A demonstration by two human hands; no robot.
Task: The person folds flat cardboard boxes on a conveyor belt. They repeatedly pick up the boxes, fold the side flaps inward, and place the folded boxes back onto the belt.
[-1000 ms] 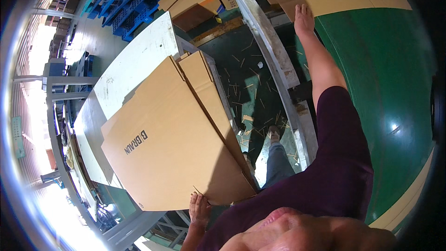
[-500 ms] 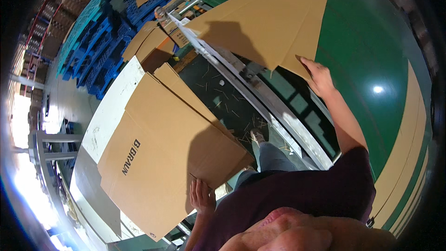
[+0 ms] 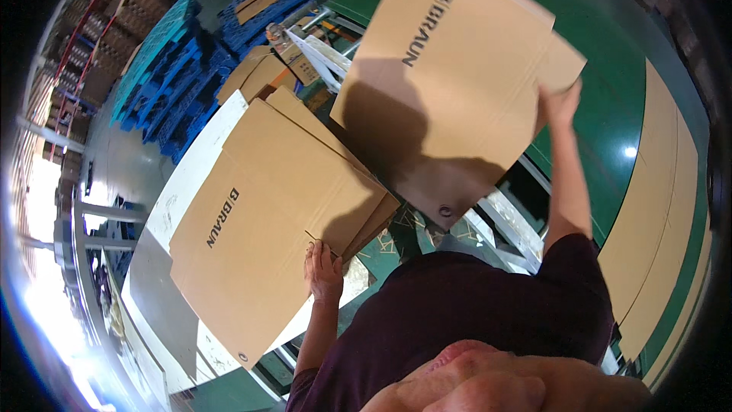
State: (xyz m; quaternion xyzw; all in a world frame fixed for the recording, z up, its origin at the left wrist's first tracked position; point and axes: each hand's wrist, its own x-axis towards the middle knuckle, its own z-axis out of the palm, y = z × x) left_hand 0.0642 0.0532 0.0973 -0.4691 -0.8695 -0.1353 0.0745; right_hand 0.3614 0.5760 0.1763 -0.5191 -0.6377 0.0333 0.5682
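Head view: left carton (image 3: 255, 236) touched by the left hand (image 3: 324, 271), right carton (image 3: 465, 84) gripped by the right hand (image 3: 560, 103)

At the far left, blue pallets (image 3: 179, 88) are seen stacked beyond a white table (image 3: 179, 172). Across the white table the left carton is laid flat, with further cardboard (image 3: 305, 118) partly covered by it on its right side.

The left forearm is brought up from the lower edge, and the left hand is rested at the near edge of the left carton, its fingers kept close together and placed on the upper face. The thumb is hidden, so whether the board is pinched cannot be told. Most of the left carton is spread up and to the left of that hand. Dark block lettering is printed on its left half, and a small round mark is set near its lowest corner.

Farther right, the right carton is held out flattened, its lower end seen over a metal frame (image 3: 515, 217); whether the two touch cannot be told. It is crossed by a broad shadow. Similar dark lettering is borne near its top, and a round mark near its bottom corner.

The right arm is stretched forward, and the right carton's right edge is clasped in the right hand, with the board extended to the left. At the far right, long cardboard pieces (image 3: 656, 206) are laid on a green surface (image 3: 602, 160).
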